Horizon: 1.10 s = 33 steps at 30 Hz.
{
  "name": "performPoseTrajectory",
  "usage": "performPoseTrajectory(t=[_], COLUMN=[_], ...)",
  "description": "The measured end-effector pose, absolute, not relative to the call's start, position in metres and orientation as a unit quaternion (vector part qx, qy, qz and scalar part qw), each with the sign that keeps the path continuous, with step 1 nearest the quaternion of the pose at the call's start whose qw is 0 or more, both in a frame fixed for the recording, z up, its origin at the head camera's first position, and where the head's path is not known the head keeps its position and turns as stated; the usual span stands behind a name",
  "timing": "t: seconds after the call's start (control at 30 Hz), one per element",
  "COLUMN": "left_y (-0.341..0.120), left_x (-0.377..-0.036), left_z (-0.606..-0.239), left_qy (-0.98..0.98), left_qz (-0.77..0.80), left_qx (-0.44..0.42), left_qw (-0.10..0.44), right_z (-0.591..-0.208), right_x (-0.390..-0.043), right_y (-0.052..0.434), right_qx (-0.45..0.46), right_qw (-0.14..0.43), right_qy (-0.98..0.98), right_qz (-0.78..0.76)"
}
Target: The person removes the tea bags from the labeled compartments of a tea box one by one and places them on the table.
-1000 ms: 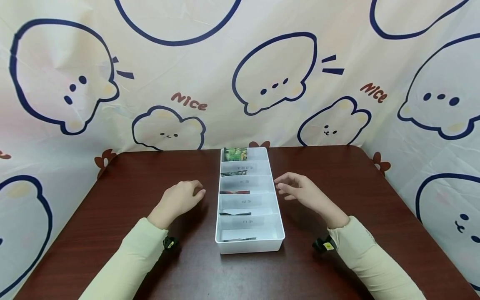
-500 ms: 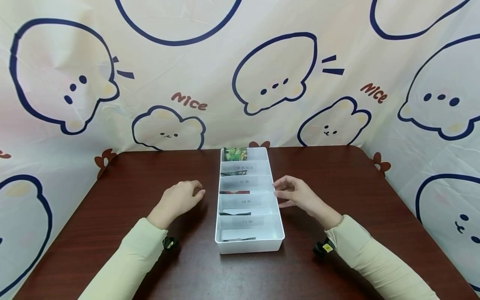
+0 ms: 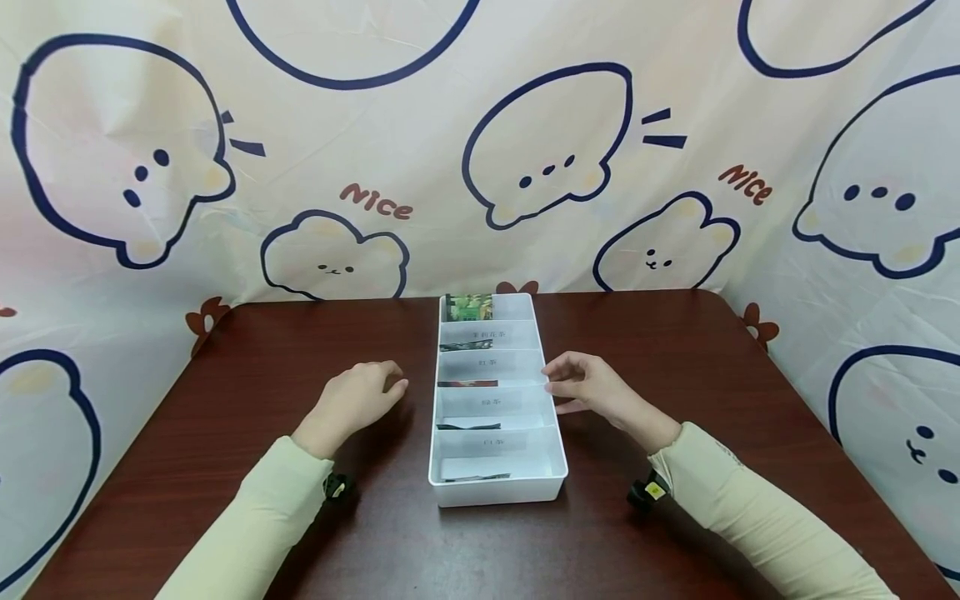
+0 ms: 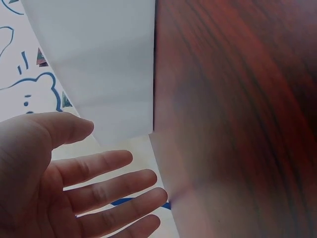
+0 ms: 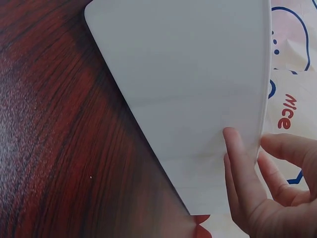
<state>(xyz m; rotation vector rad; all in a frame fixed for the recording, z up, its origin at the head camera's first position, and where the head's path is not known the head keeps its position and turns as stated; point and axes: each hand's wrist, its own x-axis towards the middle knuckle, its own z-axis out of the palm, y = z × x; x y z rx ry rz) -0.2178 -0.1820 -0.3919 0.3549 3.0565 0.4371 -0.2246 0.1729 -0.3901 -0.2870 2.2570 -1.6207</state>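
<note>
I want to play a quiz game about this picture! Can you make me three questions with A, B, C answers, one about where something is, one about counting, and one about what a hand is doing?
1. Where does the white tray sit?
A. between the two hands
B. left of both hands
C. on the floor

2. How many compartments does the tray have?
A. two
B. five
C. nine

3. What is the right hand doing?
A. holding a cup
B. touching the tray's side wall
C. making a fist in the air

Answers:
1. A, since the head view shows the left hand on one side of the tray and the right hand on the other, all on the brown table.
2. B, since four dividers split it into five.
3. B, since the right wrist view shows a thumb against the white wall.
</note>
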Motion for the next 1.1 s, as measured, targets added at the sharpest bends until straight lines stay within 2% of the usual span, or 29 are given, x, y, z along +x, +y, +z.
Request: performPoseTrajectory(t=[0.17, 0.37, 0.57, 0.7, 0.8, 0.9, 1.1], left_y=[-0.186, -0.185, -0.168, -0.152, -0.142, -0.133, -0.126], left_x=[-0.217, -0.208, -0.181, -0.160, -0.147, -0.138, -0.128], left_z=[-0.381, -0.349, -0.315, -0.306, -0.307, -0.313, -0.335], left_qy=[0.980, 0.968, 0.946, 0.922, 0.897, 0.872, 0.845], left_qz=[0.159, 0.219, 0.277, 0.314, 0.352, 0.392, 0.427], left_qx=[0.117, 0.122, 0.163, 0.222, 0.264, 0.293, 0.309], left_qw=[0.017, 0.000, -0.036, -0.054, -0.033, 0.013, 0.092], right_z=[-0.389, -0.390, -0.391, -0.391, -0.390, -0.390, -0.390], right_x=[-0.224, -0.224, -0.225, -0.225, -0.224, -0.224, -0.224], right_y=[0.172, 0.172, 0.173, 0.174, 0.174, 0.173, 0.172], right_qx=[-0.096, -0.093, -0.094, -0.095, -0.094, -0.093, -0.097], right_qw=[0.176, 0.175, 0.175, 0.176, 0.176, 0.177, 0.177], right_qy=[0.794, 0.796, 0.795, 0.792, 0.789, 0.787, 0.784], right_qz=[-0.573, -0.572, -0.573, -0.577, -0.580, -0.584, -0.587])
